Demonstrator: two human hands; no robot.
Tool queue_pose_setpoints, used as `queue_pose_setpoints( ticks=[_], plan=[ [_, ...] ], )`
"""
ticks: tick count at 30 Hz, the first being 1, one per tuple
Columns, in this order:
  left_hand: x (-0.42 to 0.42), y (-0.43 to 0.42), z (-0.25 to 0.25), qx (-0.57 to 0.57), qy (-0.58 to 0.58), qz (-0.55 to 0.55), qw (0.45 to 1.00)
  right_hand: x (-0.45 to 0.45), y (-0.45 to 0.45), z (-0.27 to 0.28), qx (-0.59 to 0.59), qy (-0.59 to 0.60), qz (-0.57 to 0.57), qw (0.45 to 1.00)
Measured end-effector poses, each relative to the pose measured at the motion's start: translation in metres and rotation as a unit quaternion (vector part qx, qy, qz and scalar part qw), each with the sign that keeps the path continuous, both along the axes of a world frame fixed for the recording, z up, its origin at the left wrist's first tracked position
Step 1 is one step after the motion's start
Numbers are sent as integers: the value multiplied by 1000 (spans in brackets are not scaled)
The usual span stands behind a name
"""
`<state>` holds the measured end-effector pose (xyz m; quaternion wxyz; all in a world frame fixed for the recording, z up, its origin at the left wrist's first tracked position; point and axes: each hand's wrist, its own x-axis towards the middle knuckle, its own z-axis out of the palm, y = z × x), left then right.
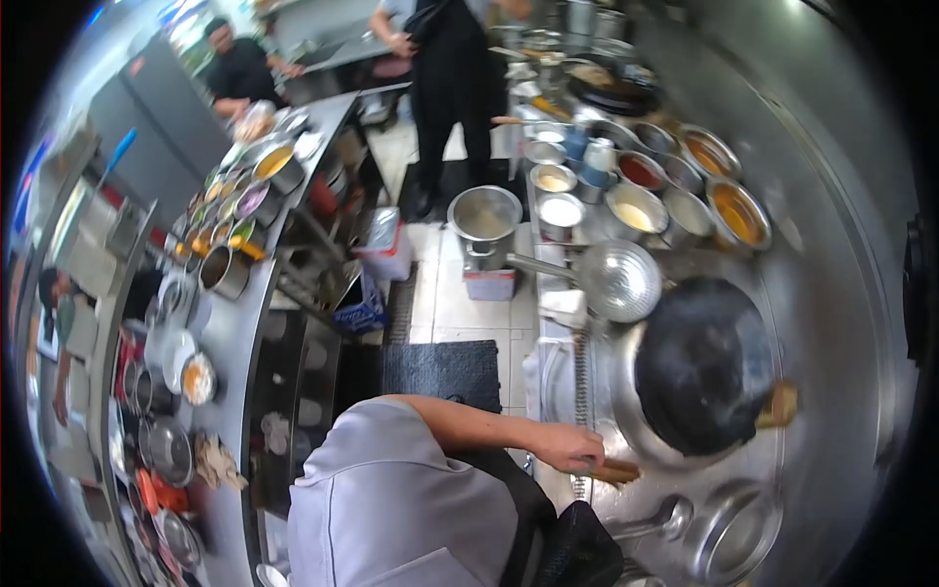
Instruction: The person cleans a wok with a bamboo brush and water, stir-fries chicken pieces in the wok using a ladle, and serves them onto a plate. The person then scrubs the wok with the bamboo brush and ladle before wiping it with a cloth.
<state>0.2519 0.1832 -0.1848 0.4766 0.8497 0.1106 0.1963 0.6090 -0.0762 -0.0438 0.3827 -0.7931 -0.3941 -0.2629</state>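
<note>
My left hand [569, 447] reaches across to the stove's near edge, its fingers closed round a brown wooden handle-like piece [616, 474]. I cannot tell whether that piece is joined to anything. Just past it sits a large black wok [704, 362] on a round metal burner ring, with light haze over its inside. A short wooden block or handle [779, 405] shows at the wok's far lower rim. Below my left hand lie a steel ladle [675, 517] and a round metal pan or lid [736, 533]. My right hand is out of sight.
A perforated strainer [619, 282] rests beside the wok, near several sauce pots [638, 209]. A large pot [485, 213] stands on a container in the aisle. A crowded steel counter [256, 284] runs behind me. Another person [450, 88] stands in the aisle; others are farther left.
</note>
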Motion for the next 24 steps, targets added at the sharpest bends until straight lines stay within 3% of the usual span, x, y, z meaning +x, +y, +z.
queue_pose_setpoints(
  ticks=[3, 6, 9, 12, 14, 17, 18, 20, 22, 23, 24],
  plan=[
    [-51, 15, -4, -6, -55, 11, 998, -97, 106, -71, -120, 104, 177, 971],
    [-107, 35, -11, 25, -103, 53, 993, -184, 179, -134, -272, 181, 319, 890],
    [-178, 56, -14, 15, -96, 169, 981, -239, 226, -171, -389, 214, 394, 805],
    [-265, 71, -15, 26, -66, 251, 965, -260, 263, -188, -449, 222, 404, 765],
    [-314, 80, -34, 52, -101, 368, 923, -261, 287, -191, -456, 229, 391, 766],
    [-390, 83, -27, 2, -21, 462, 887, -257, 324, -181, -420, 223, 368, 799],
    [-409, 84, -24, -22, 9, 490, 872, -264, 333, -172, -358, 138, 378, 843],
    [-433, 89, -28, -34, 25, 534, 845, -281, 327, -162, -310, 122, 396, 856],
    [-447, 93, -24, -71, 44, 558, 826, -337, 307, -124, -382, 236, 403, 797],
    [-450, 94, -24, -18, 32, 576, 817, -338, 297, -140, -423, 325, 349, 771],
    [-449, 96, -25, -51, 39, 581, 811, -354, 282, -149, -392, 457, 347, 720]
  ],
)
